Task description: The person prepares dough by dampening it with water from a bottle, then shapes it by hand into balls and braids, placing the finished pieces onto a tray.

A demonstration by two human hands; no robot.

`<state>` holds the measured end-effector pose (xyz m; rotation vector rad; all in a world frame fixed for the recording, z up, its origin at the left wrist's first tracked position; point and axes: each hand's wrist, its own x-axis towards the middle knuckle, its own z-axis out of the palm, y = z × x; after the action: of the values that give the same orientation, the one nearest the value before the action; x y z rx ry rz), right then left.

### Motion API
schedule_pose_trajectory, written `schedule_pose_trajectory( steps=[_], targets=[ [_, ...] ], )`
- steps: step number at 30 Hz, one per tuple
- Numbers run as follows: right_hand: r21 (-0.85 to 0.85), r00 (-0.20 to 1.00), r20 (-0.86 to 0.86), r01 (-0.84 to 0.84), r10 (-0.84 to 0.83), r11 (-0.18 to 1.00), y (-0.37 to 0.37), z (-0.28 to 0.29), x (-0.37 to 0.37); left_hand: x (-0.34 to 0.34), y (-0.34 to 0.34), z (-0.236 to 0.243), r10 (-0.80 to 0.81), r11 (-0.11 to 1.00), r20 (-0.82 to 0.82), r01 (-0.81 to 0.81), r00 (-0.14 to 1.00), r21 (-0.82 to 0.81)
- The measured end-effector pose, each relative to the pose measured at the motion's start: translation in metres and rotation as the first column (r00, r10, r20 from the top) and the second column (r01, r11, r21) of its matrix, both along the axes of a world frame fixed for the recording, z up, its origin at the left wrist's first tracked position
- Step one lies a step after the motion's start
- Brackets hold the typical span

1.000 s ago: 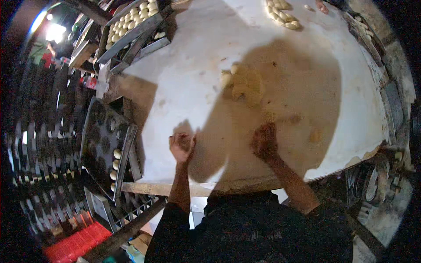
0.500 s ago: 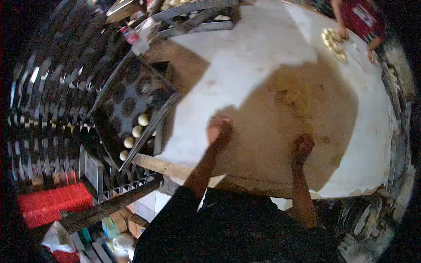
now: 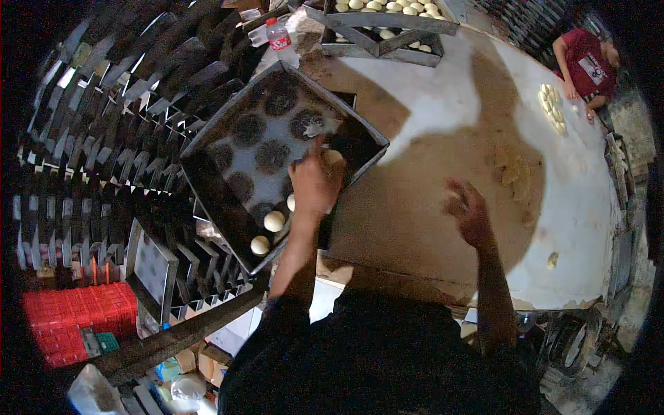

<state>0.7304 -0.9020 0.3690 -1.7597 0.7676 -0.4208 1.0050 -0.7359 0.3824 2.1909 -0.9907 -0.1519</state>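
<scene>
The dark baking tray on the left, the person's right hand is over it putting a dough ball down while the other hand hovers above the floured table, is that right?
Not quite: it is the left hand that reaches over the dark baking tray, by a dough ball at its edge. The right hand is the one held above the floured table. The head view shows this.

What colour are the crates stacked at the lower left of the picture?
The crates are bright red, seen best in the head view.

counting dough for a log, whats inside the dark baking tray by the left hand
Inside the dark baking tray, two dough balls lie near its lower edge. The left hand covers part of two more; anything beneath it is hidden.
</scene>
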Motion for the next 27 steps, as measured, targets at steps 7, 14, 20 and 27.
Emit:
schedule_pose_trajectory(
  steps=[7, 14, 20, 27],
  targets=[
    [-0.655, 0.924, -0.133, -0.353, 0.358, 0.668, 0.010, 0.000, 0.193, 0.047, -0.012, -0.048, -0.175, 0.950, -0.244, 0.228, 0.954, 0.211],
    [-0.691, 0.997, 0.051, 0.077, -0.058, 0.718, -0.014, -0.034, 0.025, -0.047, -0.043, -0.003, -0.091, 0.962, 0.098, 0.113, 0.991, -0.249],
    [-0.211, 0.795, -0.035, 0.587, -0.606, 0.782, -0.069, -0.113, -0.136, -0.216, -0.151, -0.093, -0.709, 0.664, -0.322, 0.748, 0.627, -0.005],
    [-0.282, 0.573, 0.070, 0.797, -0.817, 0.534, -0.248, -0.160, -0.235, -0.372, -0.312, -0.190, -0.584, 0.811, 0.112, 0.584, 0.804, 0.036]
  ],
)
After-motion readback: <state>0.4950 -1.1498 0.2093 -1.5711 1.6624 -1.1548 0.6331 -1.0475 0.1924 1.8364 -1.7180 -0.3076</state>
